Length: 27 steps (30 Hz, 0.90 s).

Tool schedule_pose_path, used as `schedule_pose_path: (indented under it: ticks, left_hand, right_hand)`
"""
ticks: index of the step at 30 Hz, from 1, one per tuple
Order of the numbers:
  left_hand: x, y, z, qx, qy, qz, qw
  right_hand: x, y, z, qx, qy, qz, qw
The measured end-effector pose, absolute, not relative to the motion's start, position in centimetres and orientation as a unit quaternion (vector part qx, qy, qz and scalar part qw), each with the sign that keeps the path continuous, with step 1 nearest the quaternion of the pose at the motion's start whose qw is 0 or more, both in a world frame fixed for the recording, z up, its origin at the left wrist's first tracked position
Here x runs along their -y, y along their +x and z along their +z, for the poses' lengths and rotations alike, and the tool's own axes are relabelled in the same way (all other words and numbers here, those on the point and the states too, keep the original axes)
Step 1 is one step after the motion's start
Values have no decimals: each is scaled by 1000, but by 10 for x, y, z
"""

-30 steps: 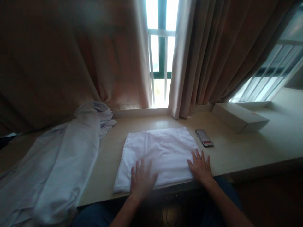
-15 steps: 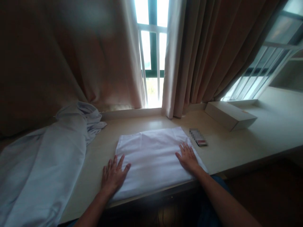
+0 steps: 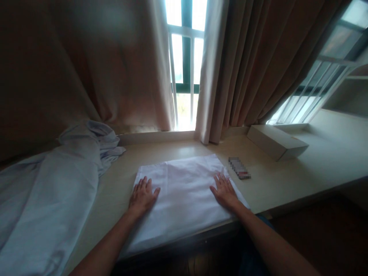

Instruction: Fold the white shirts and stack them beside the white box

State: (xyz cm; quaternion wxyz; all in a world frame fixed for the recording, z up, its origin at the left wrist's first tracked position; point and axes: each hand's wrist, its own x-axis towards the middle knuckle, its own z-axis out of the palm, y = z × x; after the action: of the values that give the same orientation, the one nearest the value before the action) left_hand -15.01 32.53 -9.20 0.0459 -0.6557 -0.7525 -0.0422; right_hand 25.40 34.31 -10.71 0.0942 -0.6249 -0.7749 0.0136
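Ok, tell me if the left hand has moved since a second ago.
Yes. The left hand slid left over the white cloth, from near its middle to its left edge.

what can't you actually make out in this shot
Head view only.
Small flat thing right of the folded white cloth: pixelated, unidentifiable.
Pale fabric heap: cut off by the left edge.
Cloth under the left hand and right hand: covered by the flat palms.
Box: any markings too dim to read.
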Motion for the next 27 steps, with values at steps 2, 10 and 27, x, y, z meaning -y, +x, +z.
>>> schedule_pose_path:
  ticks: [2,10,27]
  left_hand:
    - [-346,-162,-97,783,-619,-51,33]
    - [-367,-189,-114,793,-596,-123,29]
    - [-346,-227,-93,761,-509,-369,-162]
  right_hand:
    - [-344,254,-106,774,-626,11,94]
    - [-342,252,-100,773,-629,23,81]
    - [-488,259,-60,537,-821,104,165]
